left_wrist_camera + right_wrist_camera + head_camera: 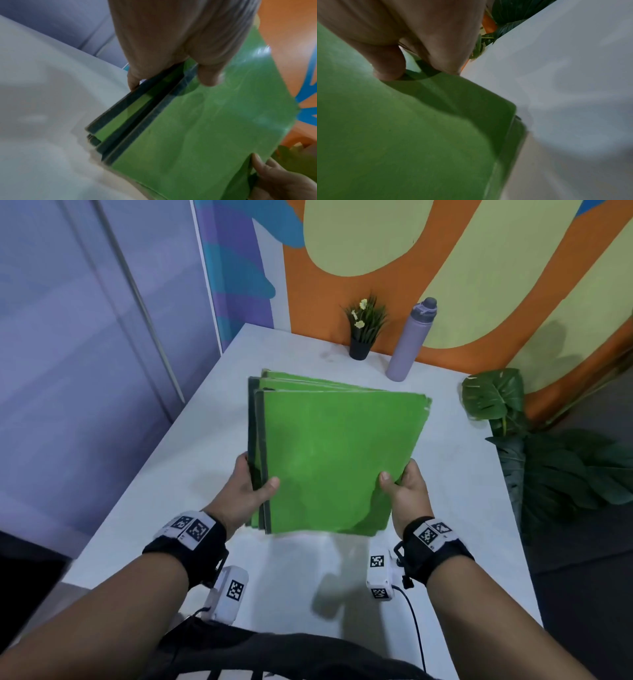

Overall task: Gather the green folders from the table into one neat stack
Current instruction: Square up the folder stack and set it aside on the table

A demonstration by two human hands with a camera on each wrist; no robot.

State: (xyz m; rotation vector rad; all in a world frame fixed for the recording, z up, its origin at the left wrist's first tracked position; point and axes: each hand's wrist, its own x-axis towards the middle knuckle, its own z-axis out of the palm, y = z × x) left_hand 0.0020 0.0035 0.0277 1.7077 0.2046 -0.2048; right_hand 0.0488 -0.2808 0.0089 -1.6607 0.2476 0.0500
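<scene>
Above the white surface (445, 474), both hands hold the green folders (335, 460) as one stack, near edge raised, far edge toward the purple bottle (409, 344). Left hand (245, 491) has its grip clamped on the stack's dark spine side, thumb on top, fingers under. Right hand (409, 491) has its grip clamped on the opposite side near the front corner, thumb on the top cover. Stack not squared: spines (137, 121) sit staggered in the left wrist view, far edges fanned. Small potted plant (364, 330) stands just left of the bottle, both beyond the folders by the orange wall. Big leafy plant (548, 446) right of the bottle, off the surface.
</scene>
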